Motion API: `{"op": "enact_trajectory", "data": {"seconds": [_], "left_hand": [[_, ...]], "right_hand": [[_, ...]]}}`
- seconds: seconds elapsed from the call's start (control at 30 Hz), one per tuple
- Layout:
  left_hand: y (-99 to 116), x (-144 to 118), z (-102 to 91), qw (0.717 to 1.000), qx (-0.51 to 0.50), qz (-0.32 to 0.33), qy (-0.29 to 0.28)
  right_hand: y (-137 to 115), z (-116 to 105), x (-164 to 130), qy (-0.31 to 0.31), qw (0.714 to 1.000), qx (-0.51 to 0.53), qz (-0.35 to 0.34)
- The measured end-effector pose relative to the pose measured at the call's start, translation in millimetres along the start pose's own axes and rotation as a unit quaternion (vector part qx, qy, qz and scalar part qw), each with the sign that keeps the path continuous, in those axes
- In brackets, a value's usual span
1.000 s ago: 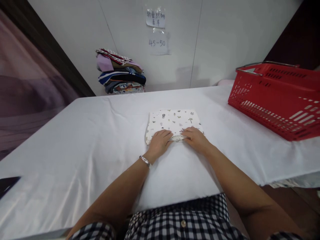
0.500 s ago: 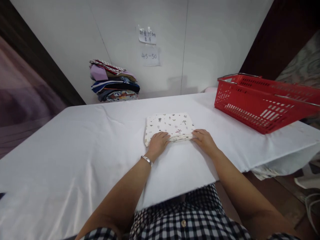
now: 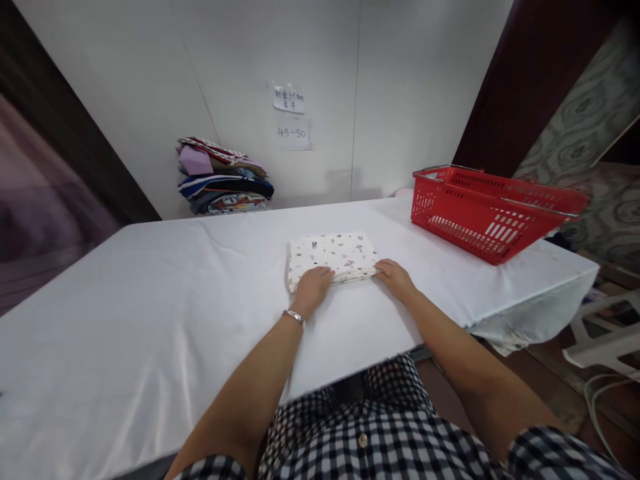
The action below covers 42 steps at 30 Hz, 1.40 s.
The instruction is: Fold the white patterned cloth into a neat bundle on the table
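- folded printed cloth [image 3: 333, 253] lies flat near the middle of the white-covered table [image 3: 150, 300], white fabric with small dark motifs, several layers showing at its near edge
- left hand [image 3: 313, 290] palm down, fingers loosely spread, resting on the cloth's near-left corner; not clenched, pressing rather than pinching as far as the view shows
- silver bracelet [image 3: 294, 317] on the left wrist
- right hand [image 3: 395, 277] at the cloth's near-right corner, fingertips touching the layered edge; fingers slightly curled, cannot tell whether they pinch the fabric or just rest against it
- both forearms bare, reaching out from a black-and-white checked shirt [image 3: 370, 440] at the bottom of the view
- red plastic basket [image 3: 493, 210] with metal handles sits on the table's far right, well apart from the cloth
- stack of folded clothes [image 3: 223, 177], mixed colours, at the far left against the wall
- two paper notes [image 3: 290, 117] taped on the white wall above; the lower one reads 45-50, the upper is handwritten and too small to read
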State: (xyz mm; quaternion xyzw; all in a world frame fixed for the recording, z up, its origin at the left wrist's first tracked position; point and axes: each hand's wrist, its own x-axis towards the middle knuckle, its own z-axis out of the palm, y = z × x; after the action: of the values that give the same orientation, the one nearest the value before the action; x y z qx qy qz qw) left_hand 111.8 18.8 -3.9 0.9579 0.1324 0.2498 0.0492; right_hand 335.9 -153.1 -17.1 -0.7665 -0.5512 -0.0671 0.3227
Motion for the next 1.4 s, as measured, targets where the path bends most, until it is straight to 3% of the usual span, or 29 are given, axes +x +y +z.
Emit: {"op": "enact_trajectory", "data": {"seconds": [0.33,0.43,0.67,0.77,0.87,1.0,1.1,1.27,1.4], "left_hand": [[-3.4,-19.5,-15.1,0.999,-0.008,-0.052,0.009],[-3.6,-27.2,-22.4,0.998,0.001,-0.066,0.006],[-10.9,-43.3,-29.7,0.99,-0.017,-0.126,0.056],[-19.4,-48.9,-31.1,0.976,-0.06,-0.182,0.106],[-25.9,-52.6,-34.1,0.938,-0.132,-0.287,0.139],[-29.2,-52.8,-38.8,0.883,-0.197,-0.405,0.128],[-30.5,-51.5,-40.2,0.857,-0.228,-0.445,0.12],[-30.9,-51.9,-40.9,0.854,-0.243,-0.452,0.086],[-27.9,-51.9,-43.4,0.869,-0.207,-0.448,0.035]], "right_hand": [[3.9,1.3,-11.7,0.02,0.999,-0.037,-0.02],[-14.4,4.7,-6.6,0.033,0.995,-0.071,-0.055],[-78.4,22.8,14.3,-0.049,0.99,-0.06,-0.121],[-86.0,34.5,13.7,-0.08,0.987,-0.052,-0.132],[-81.3,42.7,8.4,-0.083,0.985,-0.059,-0.14],[-74.7,44.5,4.3,-0.08,0.984,-0.069,-0.144],[-75.9,42.3,3.6,-0.084,0.984,-0.069,-0.144],[-90.5,40.7,5.9,-0.072,0.987,-0.063,-0.126],[-114.7,46.9,15.7,-0.081,0.982,-0.04,-0.164]]}}
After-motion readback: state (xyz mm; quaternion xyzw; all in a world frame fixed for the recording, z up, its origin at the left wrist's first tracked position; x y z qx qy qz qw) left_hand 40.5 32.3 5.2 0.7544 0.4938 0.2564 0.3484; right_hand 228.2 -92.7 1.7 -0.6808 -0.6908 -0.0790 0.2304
